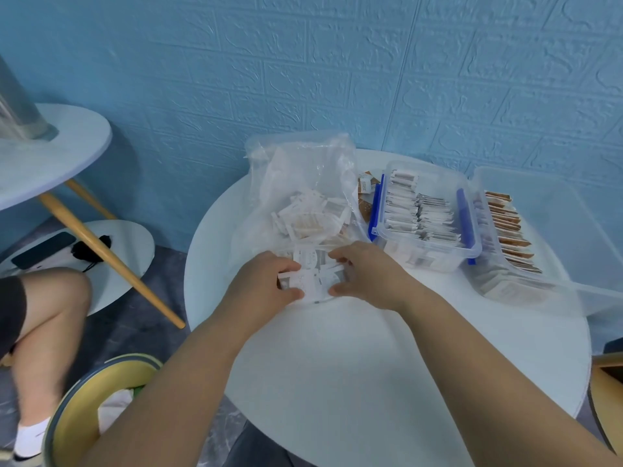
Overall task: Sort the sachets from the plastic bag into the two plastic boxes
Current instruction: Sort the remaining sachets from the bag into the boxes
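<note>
Plastic bag (303, 183) left on table (337, 348) — two boxes (424, 210) (539, 237) right of it.

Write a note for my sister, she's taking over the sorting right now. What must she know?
Hands: the left hand and right hand both grip a bunch of white sachets at the mouth of the bag, on the table.
Done: the clip box has rows of white sachets and the big box has a row of brown ones.
Left: box this bunch, the many sachets in the bag, and the loose brown ones between bag and clip box.
</note>
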